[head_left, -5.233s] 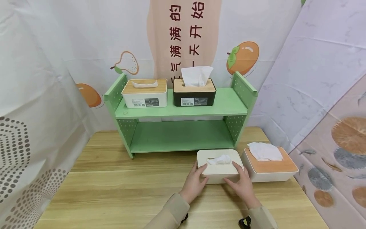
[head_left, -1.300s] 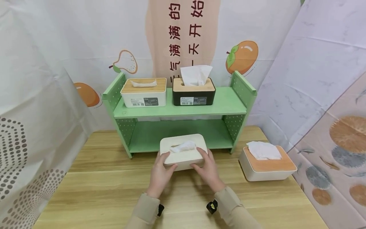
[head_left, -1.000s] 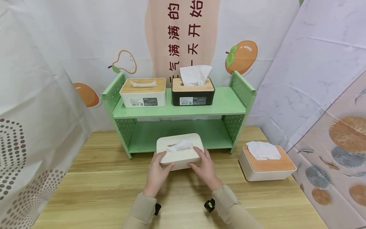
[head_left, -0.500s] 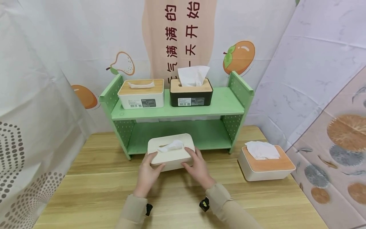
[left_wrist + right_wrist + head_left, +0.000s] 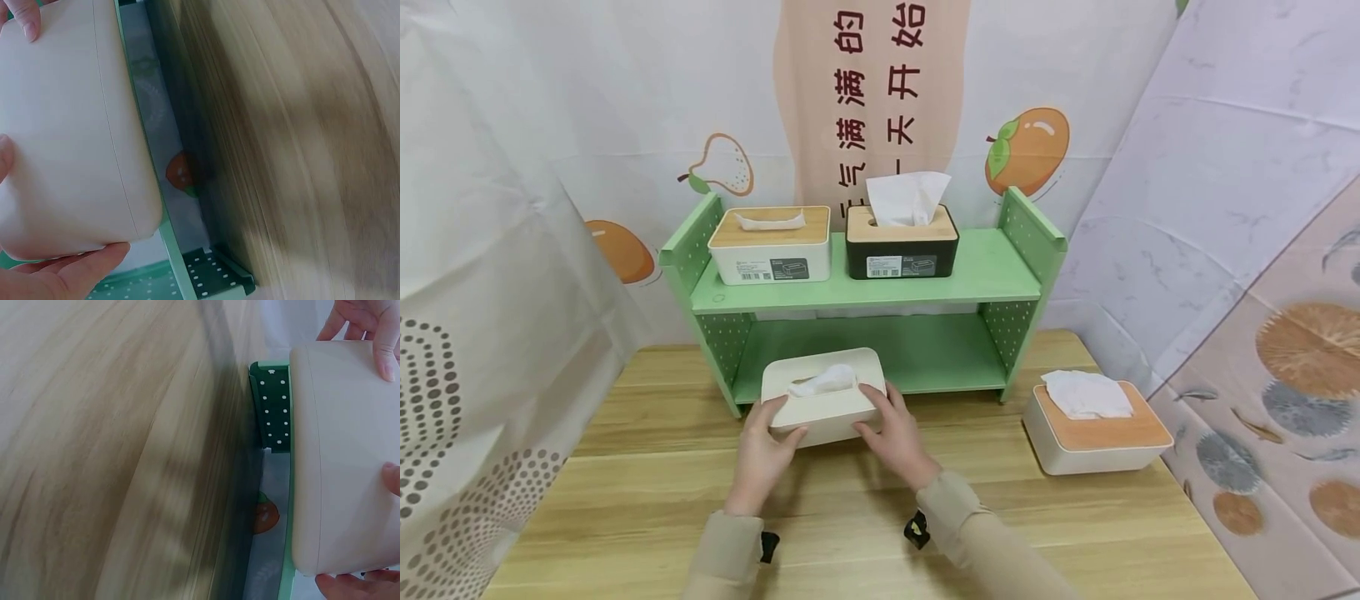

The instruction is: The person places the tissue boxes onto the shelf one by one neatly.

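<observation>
Your left hand [image 5: 762, 450] grips the left end of the cream tissue box [image 5: 822, 406], thumb on the near face; beyond it, a white box [image 5: 772, 265] sits on the green shelf [image 5: 992, 267]. Cream box is between your hands, slightly skewed. Your right hand [image 5: 891, 433] grips its right end. Black box [image 5: 902, 260] on the shelf beyond; orange-lidded box [image 5: 1101, 440] well apart, right.

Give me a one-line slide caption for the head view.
Left hand and right hand hold a cream tissue box before a green shelf bearing a white box and a black box.
</observation>
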The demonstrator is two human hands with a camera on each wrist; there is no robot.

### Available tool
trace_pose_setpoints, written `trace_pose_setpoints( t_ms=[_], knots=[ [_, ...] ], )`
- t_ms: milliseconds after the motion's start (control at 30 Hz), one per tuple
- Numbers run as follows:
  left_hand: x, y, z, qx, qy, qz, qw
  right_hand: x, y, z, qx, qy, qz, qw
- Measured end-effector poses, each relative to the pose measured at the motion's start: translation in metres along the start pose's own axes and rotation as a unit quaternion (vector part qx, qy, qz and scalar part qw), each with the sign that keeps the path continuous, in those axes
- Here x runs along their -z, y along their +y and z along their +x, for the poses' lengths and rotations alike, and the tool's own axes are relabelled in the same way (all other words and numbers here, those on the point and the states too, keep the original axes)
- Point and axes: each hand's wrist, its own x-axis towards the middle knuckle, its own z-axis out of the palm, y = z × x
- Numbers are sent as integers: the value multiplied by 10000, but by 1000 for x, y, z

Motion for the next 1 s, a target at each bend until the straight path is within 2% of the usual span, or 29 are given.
trace_pose_setpoints(
  t_ms=[233,567,833,1000],
  knots=[
    [7,-5,4,-21,52,85,9999,-5,-3,6,3,-50,77,10000],
    [14,-12,12,74,-33,69,9999,-14,-6,16,-248,-175,167,9994],
    [14,-18,19,17,-77,156,9998,-17,-6,23,-165,-115,-65,9998],
    [13,-20,23,32,-50,160,9999,-16,-7,29,-289,-268,-53,9992]
  ],
)
